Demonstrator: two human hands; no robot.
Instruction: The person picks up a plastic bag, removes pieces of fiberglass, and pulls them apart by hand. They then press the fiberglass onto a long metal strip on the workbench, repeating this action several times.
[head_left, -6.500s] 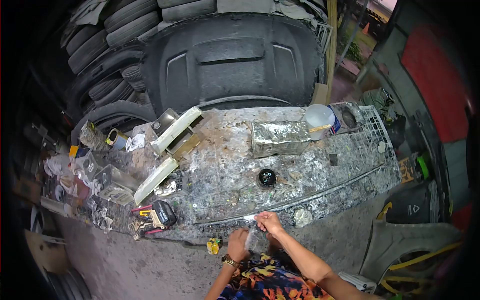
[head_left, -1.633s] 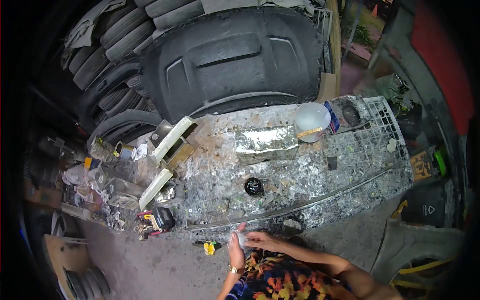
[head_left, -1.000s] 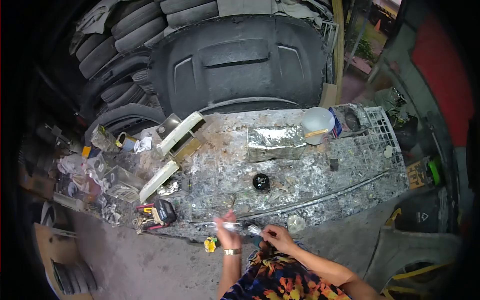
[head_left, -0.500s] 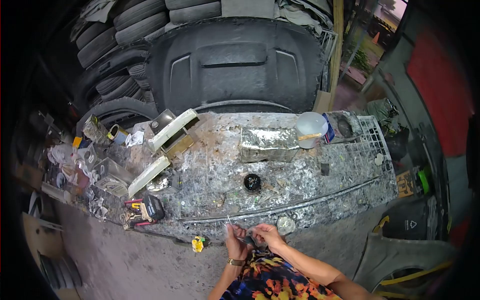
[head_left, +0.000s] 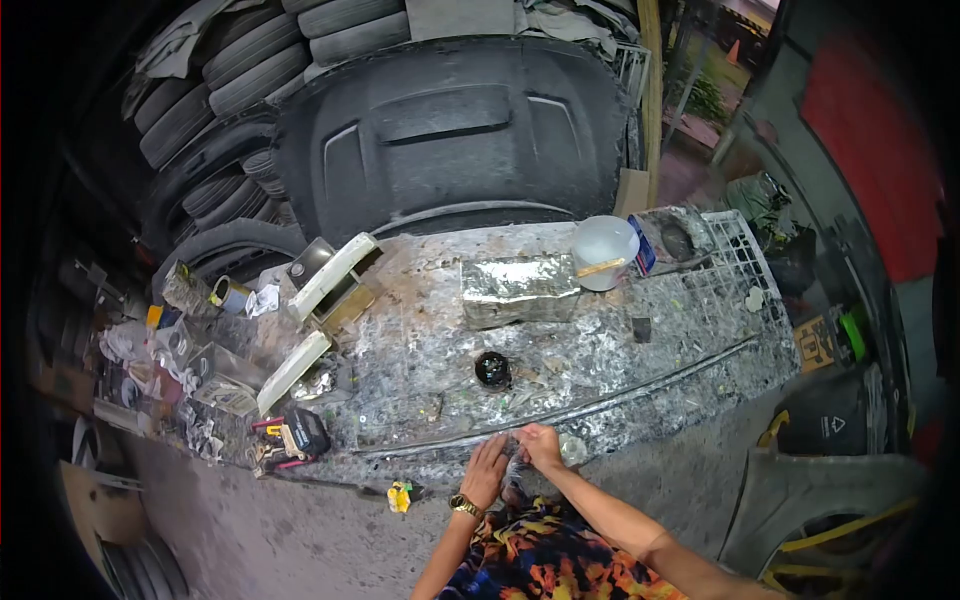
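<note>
My left hand [head_left: 487,470], with a gold watch [head_left: 465,505] at the wrist, is palm down at the near edge of the workbench. Its fingers stretch forward, their tips by a long thin dark strip [head_left: 590,396]. Close beside it on the right, my right hand [head_left: 541,446] has its fingers pinched together over something small that I cannot make out. A small greyish piece [head_left: 516,466] shows between the two hands. Just right of my right hand lies a pale round lid-like piece [head_left: 572,449]. Farther in stands a small pot of glossy black stuff [head_left: 492,370].
A foil-wrapped block [head_left: 520,284] and a white bucket [head_left: 605,250] stand toward the back. On the left are a power tool [head_left: 298,436], two pale bars [head_left: 293,372] and several cans. A car hood [head_left: 450,130] leans behind the paint-splattered workbench [head_left: 420,350].
My left hand has turned palm down and its fingers reach forward; the thin pale tip that stuck up from it no longer shows. My right hand has moved slightly up. The view has shifted.
</note>
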